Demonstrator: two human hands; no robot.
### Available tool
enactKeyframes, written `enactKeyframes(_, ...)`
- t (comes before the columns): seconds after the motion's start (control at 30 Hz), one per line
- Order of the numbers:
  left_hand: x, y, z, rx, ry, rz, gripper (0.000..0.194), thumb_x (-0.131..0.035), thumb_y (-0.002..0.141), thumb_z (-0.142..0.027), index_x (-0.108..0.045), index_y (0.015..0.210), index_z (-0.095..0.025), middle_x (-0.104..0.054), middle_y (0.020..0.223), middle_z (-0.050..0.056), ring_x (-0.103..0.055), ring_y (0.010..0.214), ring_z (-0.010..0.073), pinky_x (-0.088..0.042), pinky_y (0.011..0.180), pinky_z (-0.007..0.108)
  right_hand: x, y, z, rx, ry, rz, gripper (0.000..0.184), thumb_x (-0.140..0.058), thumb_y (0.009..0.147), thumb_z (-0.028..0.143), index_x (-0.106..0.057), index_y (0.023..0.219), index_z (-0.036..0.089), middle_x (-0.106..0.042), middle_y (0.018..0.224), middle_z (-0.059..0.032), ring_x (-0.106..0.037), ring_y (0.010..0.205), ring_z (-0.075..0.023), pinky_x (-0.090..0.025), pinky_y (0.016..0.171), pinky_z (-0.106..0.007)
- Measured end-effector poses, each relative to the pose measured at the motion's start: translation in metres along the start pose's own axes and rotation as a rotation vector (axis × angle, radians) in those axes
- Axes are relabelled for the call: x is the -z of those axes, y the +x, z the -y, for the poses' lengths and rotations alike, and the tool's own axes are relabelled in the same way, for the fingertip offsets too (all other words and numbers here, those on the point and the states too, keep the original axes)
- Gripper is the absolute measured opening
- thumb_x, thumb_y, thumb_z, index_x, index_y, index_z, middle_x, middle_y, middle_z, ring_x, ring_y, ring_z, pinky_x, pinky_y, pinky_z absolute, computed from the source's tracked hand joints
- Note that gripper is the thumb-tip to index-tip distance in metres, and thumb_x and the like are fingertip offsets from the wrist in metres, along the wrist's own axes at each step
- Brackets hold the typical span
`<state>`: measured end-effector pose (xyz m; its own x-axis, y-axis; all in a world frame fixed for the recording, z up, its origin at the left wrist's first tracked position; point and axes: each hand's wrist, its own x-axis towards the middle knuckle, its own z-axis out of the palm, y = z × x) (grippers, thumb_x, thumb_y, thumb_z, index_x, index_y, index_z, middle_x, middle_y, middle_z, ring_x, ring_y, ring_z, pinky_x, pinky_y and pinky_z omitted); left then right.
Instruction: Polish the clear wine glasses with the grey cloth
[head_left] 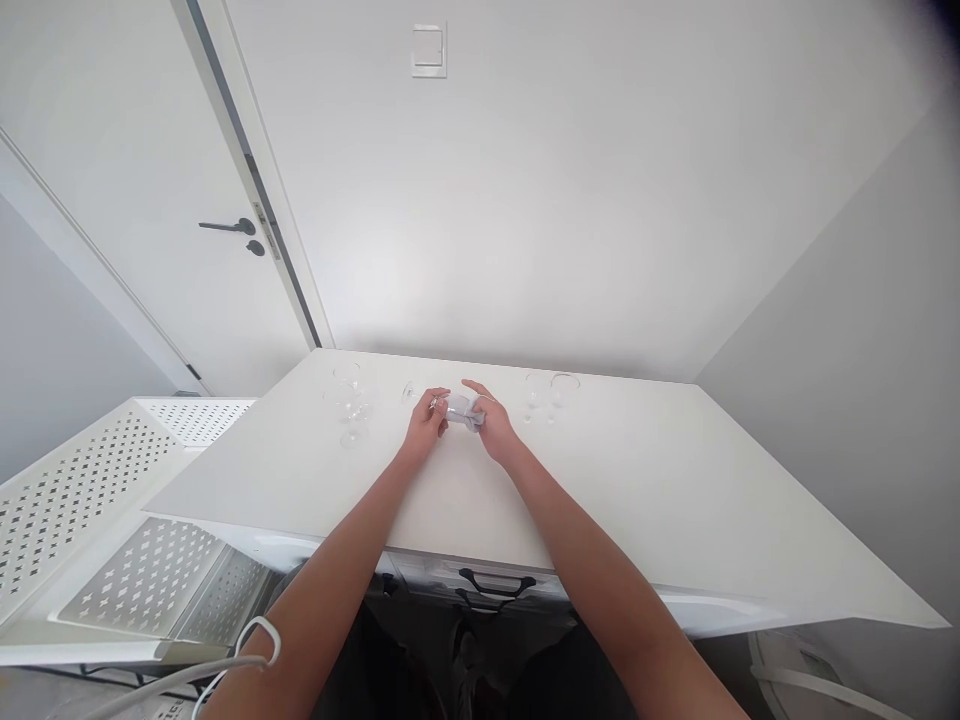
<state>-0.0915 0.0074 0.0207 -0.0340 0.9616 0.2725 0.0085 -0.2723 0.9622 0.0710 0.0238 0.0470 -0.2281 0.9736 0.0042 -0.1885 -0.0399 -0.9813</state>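
Observation:
Both my hands meet over the middle of a white table [615, 500]. My left hand [427, 420] and my right hand [486, 420] are closed round a small pale cloth or tissue [461, 410] held between them. What it wraps, if anything, is hidden. Clear stemmed glasses [349, 402] stand left of my left hand, and a glass [409, 392] seems to lie behind it. Two more clear glasses [552, 392] stand right of my right hand.
A white perforated metal rack [112, 500] sits left of the table. A white door with a dark handle [225, 228] is at the back left. White walls close the back and right. A white cable [240, 660] hangs by my left arm.

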Motion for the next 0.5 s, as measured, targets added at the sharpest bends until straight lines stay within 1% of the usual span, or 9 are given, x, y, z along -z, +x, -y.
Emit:
enactKeyframes(0.07, 0.001, 0.002, 0.002, 0.029, -0.004, -0.033, 0.039, -0.059, 0.093, -0.059, -0.063, 0.108, -0.023, -0.05, 0.069, -0.003, -0.047, 0.055, 0.01, -0.041, 0.053, 0.024, 0.004, -0.001, -0.001, 0.015, -0.017, 0.011, 0.065, -0.045, 0.076, 0.028, -0.056, 0.14, 0.023, -0.058, 0.085, -0.0031, -0.053, 0.075, -0.0188, -0.043, 0.065, -0.03)
enactKeyframes(0.17, 0.003, 0.004, 0.004, 0.05, -0.039, -0.101, 0.039, -0.058, 0.093, -0.061, -0.06, 0.089, -0.022, -0.047, 0.063, -0.004, -0.041, 0.049, 0.0093, -0.036, 0.048, 0.024, 0.0, -0.011, 0.0, 0.232, -0.323, 0.129, 0.065, -0.042, 0.086, 0.029, -0.044, 0.151, 0.029, -0.064, 0.096, -0.0038, -0.059, 0.086, -0.0219, -0.049, 0.084, -0.039)
enactKeyframes(0.2, 0.004, 0.004, 0.004, 0.056, -0.061, -0.121, 0.042, -0.056, 0.093, -0.062, -0.057, 0.082, -0.021, -0.045, 0.062, -0.004, -0.038, 0.048, 0.0091, -0.034, 0.046, 0.025, -0.003, -0.015, 0.002, 0.335, -0.456, 0.203, 0.064, -0.042, 0.09, 0.029, -0.041, 0.153, 0.031, -0.067, 0.105, -0.0044, -0.06, 0.093, -0.0228, -0.047, 0.095, -0.043)
enactKeyframes(0.27, 0.005, 0.003, 0.004, 0.062, -0.091, -0.143, 0.048, -0.052, 0.094, -0.064, -0.051, 0.074, -0.021, -0.042, 0.06, -0.004, -0.035, 0.047, 0.0096, -0.031, 0.044, 0.026, -0.01, -0.022, 0.005, 0.506, -0.675, 0.334, 0.058, -0.039, 0.097, 0.03, -0.038, 0.156, 0.032, -0.068, 0.119, -0.0053, -0.06, 0.107, -0.0238, -0.034, 0.113, -0.05)
enactKeyframes(0.3, 0.006, 0.003, 0.003, 0.058, -0.092, -0.14, 0.049, -0.05, 0.095, -0.065, -0.05, 0.073, -0.021, -0.042, 0.06, -0.003, -0.036, 0.048, 0.0102, -0.031, 0.045, 0.026, -0.013, -0.024, 0.007, 0.555, -0.747, 0.368, 0.055, -0.036, 0.101, 0.032, -0.037, 0.156, 0.033, -0.068, 0.121, -0.0055, -0.06, 0.111, -0.0238, -0.028, 0.118, -0.051)
enactKeyframes(0.33, 0.006, 0.002, 0.002, 0.049, -0.083, -0.124, 0.05, -0.047, 0.096, -0.065, -0.052, 0.075, -0.021, -0.044, 0.061, -0.002, -0.038, 0.05, 0.0111, -0.033, 0.046, 0.026, -0.016, -0.025, 0.007, 0.578, -0.791, 0.374, 0.053, -0.034, 0.103, 0.034, -0.037, 0.156, 0.033, -0.069, 0.12, -0.0054, -0.061, 0.11, -0.0238, -0.025, 0.119, -0.052)
enactKeyframes(0.4, 0.005, 0.001, -0.001, 0.019, -0.061, -0.067, 0.048, -0.042, 0.099, -0.065, -0.058, 0.085, -0.021, -0.053, 0.07, 0.001, -0.047, 0.058, 0.0135, -0.038, 0.05, 0.027, -0.019, -0.023, 0.006, 0.574, -0.794, 0.336, 0.05, -0.033, 0.105, 0.039, -0.04, 0.154, 0.033, -0.072, 0.114, -0.0048, -0.064, 0.103, -0.0237, -0.029, 0.117, -0.052)
enactKeyframes(0.47, 0.003, 0.0, -0.004, -0.03, -0.054, -0.016, 0.047, -0.039, 0.1, -0.063, -0.062, 0.1, -0.022, -0.064, 0.09, 0.005, -0.057, 0.073, 0.0167, -0.046, 0.059, 0.029, -0.019, -0.018, 0.001, 0.536, -0.679, 0.255, 0.046, -0.037, 0.104, 0.045, -0.051, 0.146, 0.032, -0.071, 0.115, -0.0046, -0.064, 0.098, -0.0234, -0.038, 0.11, -0.048)
enactKeyframes(0.5, 0.002, 0.0, -0.005, -0.062, -0.051, -0.001, 0.046, -0.041, 0.1, -0.062, -0.064, 0.108, -0.023, -0.066, 0.102, 0.008, -0.06, 0.084, 0.0185, -0.05, 0.065, 0.03, -0.019, -0.015, -0.002, 0.503, -0.578, 0.177, 0.045, -0.039, 0.102, 0.047, -0.056, 0.14, 0.031, -0.07, 0.118, -0.0049, -0.064, 0.098, -0.0233, -0.042, 0.105, -0.046)
